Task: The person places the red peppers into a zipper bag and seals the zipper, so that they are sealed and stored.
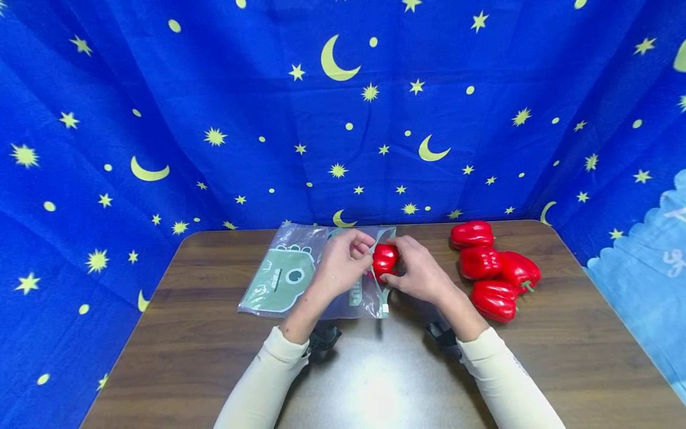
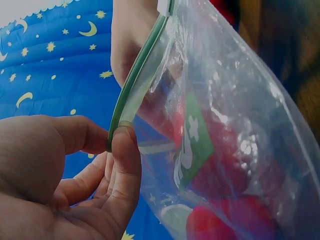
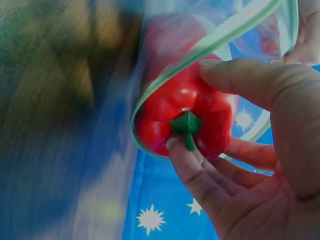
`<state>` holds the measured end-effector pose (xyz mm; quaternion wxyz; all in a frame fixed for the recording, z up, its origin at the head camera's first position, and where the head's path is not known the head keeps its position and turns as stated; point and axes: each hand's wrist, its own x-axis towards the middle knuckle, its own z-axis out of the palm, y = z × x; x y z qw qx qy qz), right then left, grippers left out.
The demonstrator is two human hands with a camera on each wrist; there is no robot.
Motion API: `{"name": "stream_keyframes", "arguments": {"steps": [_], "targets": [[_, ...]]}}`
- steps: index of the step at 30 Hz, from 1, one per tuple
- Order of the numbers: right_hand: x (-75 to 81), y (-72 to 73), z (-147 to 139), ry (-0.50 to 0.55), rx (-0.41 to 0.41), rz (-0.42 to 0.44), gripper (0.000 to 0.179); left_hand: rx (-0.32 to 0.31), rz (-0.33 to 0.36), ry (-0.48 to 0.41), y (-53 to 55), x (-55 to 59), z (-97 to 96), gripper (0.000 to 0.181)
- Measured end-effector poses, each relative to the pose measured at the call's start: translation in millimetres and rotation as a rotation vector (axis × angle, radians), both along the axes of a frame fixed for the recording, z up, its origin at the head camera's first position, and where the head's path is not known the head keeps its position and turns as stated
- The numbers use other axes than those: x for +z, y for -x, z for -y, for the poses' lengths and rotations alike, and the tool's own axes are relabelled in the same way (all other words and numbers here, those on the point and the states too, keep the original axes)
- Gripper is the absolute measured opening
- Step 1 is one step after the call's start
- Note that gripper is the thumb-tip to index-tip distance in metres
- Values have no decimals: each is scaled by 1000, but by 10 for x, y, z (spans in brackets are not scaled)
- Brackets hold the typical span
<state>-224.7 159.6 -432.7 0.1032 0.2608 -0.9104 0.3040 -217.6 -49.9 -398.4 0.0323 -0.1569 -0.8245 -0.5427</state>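
A clear zip bag (image 1: 327,310) with a green monster print lies in the middle of the table, its mouth facing right. My left hand (image 1: 343,262) pinches the green zip edge (image 2: 131,90) between thumb and finger, and the mouth gapes. At that mouth my right hand (image 1: 420,268) grips a red bell pepper (image 3: 187,105) by its stem end, thumb on one side and fingers on the other. Most of this pepper is inside the opening, with its green stem (image 3: 186,124) facing out. Red shapes show blurred through the plastic (image 2: 230,220) in the left wrist view.
Several more red bell peppers (image 1: 479,262) sit grouped to the right of my right hand. A white zip slider (image 1: 384,308) is at the bag's near corner. Behind the wooden table (image 1: 203,357) hangs a blue curtain (image 1: 257,89) with stars and moons.
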Motion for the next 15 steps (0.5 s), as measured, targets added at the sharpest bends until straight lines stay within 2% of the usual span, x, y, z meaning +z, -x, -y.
{"name": "stream_keyframes", "arguments": {"steps": [5,11,15], "targets": [[-43,1,20,33,6,18,63,-1,-28,27,1,-5,-14,20],[-88,25,30,107,11,117,63,7,-69,59,3,-6,-24,18],[-110,38,53,159,5,159,60,1,-59,56,-2,-7,-24,18]]}}
